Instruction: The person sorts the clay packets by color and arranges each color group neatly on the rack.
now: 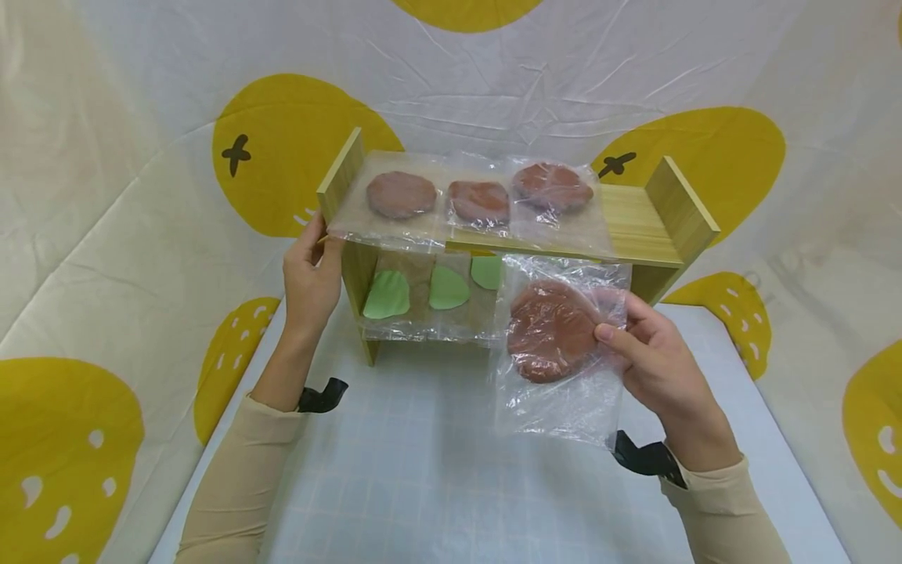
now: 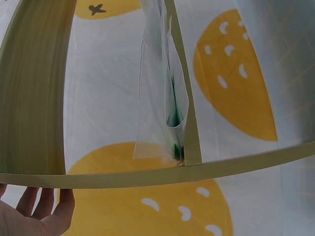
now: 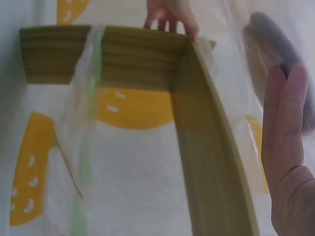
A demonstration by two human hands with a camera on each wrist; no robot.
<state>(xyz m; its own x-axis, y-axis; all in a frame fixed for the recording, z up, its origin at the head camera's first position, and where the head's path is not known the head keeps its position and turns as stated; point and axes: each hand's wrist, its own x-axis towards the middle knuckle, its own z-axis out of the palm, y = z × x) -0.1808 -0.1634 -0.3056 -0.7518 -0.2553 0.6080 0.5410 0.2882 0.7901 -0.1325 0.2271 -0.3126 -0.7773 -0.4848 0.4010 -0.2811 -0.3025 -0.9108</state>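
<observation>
A small wooden shelf (image 1: 634, 223) stands at the back of the table. Three brown patties in clear bags (image 1: 479, 201) lie in a row on its top board. Below them stand clear bags with green leaf shapes (image 1: 387, 296). My left hand (image 1: 310, 274) grips the shelf's left side panel, thumb at the front edge. In the left wrist view the left hand's fingers (image 2: 34, 214) lie behind the board (image 2: 29, 98). My right hand (image 1: 651, 356) pinches a clear bag with a brown patty (image 1: 550, 333) in front of the shelf's right half. That patty (image 3: 275, 44) sits beyond my right hand (image 3: 290, 147) in the right wrist view.
The table top (image 1: 423, 470) is white with a faint grid. A cream cloth with yellow blobs (image 1: 282, 149) closes in the back and both sides. The right end of the top board is bare wood. Black straps (image 1: 644, 458) sit on both wrists.
</observation>
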